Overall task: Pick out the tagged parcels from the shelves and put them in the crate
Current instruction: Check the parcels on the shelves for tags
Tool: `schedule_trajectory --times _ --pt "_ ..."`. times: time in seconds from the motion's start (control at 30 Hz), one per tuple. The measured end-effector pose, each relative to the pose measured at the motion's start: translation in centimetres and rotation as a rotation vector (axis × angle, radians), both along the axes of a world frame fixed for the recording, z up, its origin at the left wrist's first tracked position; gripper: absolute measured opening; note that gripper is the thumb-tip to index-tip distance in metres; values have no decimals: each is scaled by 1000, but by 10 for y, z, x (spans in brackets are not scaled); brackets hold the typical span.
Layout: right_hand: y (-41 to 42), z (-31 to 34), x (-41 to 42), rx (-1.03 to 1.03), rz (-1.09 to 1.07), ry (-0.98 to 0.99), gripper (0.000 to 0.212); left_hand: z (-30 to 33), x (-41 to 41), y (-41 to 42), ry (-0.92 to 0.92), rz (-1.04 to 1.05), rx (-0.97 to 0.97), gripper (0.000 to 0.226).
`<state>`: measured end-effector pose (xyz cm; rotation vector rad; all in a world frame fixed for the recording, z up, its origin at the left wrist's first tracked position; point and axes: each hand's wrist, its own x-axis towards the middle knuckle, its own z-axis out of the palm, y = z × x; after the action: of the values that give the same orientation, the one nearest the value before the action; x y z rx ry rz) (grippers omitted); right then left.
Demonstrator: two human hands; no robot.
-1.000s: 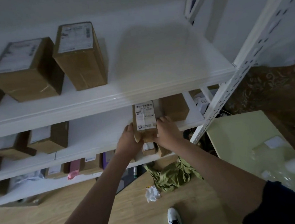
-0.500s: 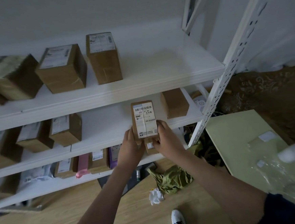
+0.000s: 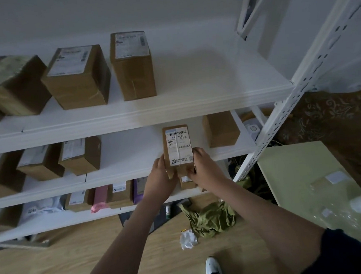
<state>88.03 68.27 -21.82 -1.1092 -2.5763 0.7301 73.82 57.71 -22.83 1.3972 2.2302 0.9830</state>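
Observation:
A small brown cardboard parcel (image 3: 178, 148) with a white barcode label on top is held in front of the middle shelf (image 3: 122, 174). My left hand (image 3: 160, 179) grips its left side and my right hand (image 3: 206, 170) grips its right side. Both hands cover the parcel's near end. More brown parcels stand on the white shelves: several on the top shelf (image 3: 194, 105), such as a tall box (image 3: 133, 65), and one plain box (image 3: 221, 129) to the right on the middle shelf. No crate is in view.
The bottom shelf holds labelled parcels, a pink packet (image 3: 99, 198) and a purple one (image 3: 138, 190). A white perforated upright (image 3: 286, 115) stands at the right. A pale green table (image 3: 312, 182) is at the right. A green cloth (image 3: 212, 218) and crumpled paper (image 3: 188, 240) lie on the wooden floor.
Both hands have drawn the parcel out from under the top shelf and lifted it a little, so its whole label shows. The view has shifted, and more parcels show at left.

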Motion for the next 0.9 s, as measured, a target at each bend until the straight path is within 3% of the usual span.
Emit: schedule_trajectory --times 0.5,0.9 --pt "68 -31 -105 -64 155 -89 51 -30 -84 41 -28 186 0 63" --pt "60 -26 -135 -71 238 -108 66 -31 -130 8 -21 292 -46 72"
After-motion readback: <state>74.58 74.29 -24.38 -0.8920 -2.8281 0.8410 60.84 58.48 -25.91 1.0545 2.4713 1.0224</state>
